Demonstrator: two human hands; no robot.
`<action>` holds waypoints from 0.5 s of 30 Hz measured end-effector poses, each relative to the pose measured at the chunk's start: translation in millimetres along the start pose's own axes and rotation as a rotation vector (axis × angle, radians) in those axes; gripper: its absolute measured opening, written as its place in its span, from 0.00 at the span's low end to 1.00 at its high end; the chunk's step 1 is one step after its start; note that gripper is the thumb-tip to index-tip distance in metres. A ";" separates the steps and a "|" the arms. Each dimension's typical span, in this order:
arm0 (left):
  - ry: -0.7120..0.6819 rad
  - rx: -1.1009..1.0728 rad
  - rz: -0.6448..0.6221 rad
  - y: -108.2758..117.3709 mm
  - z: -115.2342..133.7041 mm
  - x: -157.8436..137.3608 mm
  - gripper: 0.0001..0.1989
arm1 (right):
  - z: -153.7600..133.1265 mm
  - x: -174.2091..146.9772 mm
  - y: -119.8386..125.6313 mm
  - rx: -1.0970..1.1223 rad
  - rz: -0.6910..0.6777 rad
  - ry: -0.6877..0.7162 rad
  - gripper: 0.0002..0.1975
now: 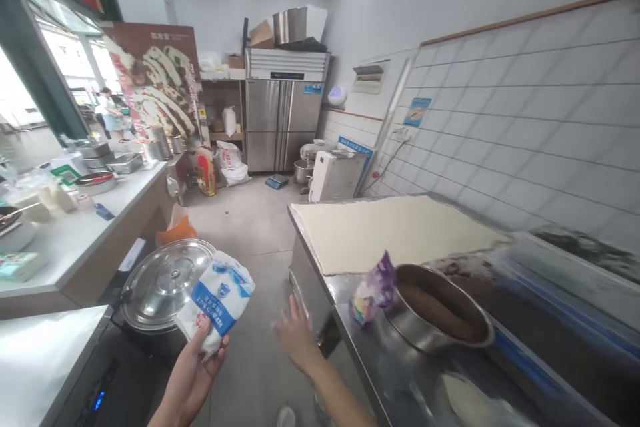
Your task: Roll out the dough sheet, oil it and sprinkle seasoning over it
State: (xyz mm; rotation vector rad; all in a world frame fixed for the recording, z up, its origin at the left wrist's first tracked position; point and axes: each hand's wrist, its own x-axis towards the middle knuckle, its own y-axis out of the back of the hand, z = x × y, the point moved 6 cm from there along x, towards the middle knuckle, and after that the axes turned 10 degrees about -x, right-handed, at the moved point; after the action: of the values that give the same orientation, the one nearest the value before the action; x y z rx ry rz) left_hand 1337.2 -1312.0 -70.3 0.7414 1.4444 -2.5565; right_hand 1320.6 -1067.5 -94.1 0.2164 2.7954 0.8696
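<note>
Stretching along the tiled wall, a steel worktable (pixel 345 310) carries a wide sheet of pale dough (pixel 395 230), and everything else sits relative to it. At its near end stands a metal bowl (pixel 440 317) of brown filling, a purple packet (pixel 373 290) touching its rim. Left of the table, across bare floor, the left hand (pixel 193 373) has its fingers wrapped around a white-and-blue salt bag (pixel 217 303), just over a lidded pot (pixel 165 287). The right hand (pixel 295 337), blurred, hovers with fingers spread beside the table's edge. Beyond the table's far end stands a steel refrigerator (pixel 277 123). The table's right side is smeared, and its near corner is cut off.
</note>
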 end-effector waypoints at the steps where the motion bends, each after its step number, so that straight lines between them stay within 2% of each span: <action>1: 0.006 0.020 0.005 -7.6 3.3 14.8 0.18 | -0.7 13.0 -4.5 -0.072 0.003 0.070 0.24; 3: 0.009 0.058 -0.010 -29.1 9.5 47.4 0.19 | -3.5 44.0 -12.5 -0.103 -0.063 0.159 0.25; 4: 0.004 0.077 -0.022 -42.2 12.5 65.1 0.19 | -6.4 62.4 -14.8 -0.023 -0.113 0.174 0.26; 7: -0.035 0.131 -0.021 -85.4 21.4 121.0 0.20 | -25.7 126.4 -11.5 0.505 -0.221 0.087 0.27; 10: -0.086 0.170 0.005 -130.4 33.2 177.4 0.22 | -64.0 194.6 -1.2 1.030 -0.319 -0.055 0.19; 12: -0.133 0.232 0.004 -159.0 44.7 213.8 0.23 | -93.9 240.1 9.9 1.247 -0.360 -0.110 0.14; 15: -0.177 0.376 0.008 -194.1 64.4 269.2 0.26 | -127.4 308.1 26.3 1.375 -0.335 -0.166 0.11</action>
State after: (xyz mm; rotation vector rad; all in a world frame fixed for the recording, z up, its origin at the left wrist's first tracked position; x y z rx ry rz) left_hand 1015.2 -1223.6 -17.7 0.5390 0.9194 -2.8379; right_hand 994.1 -1053.7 -23.2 -0.0075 2.6045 -1.1379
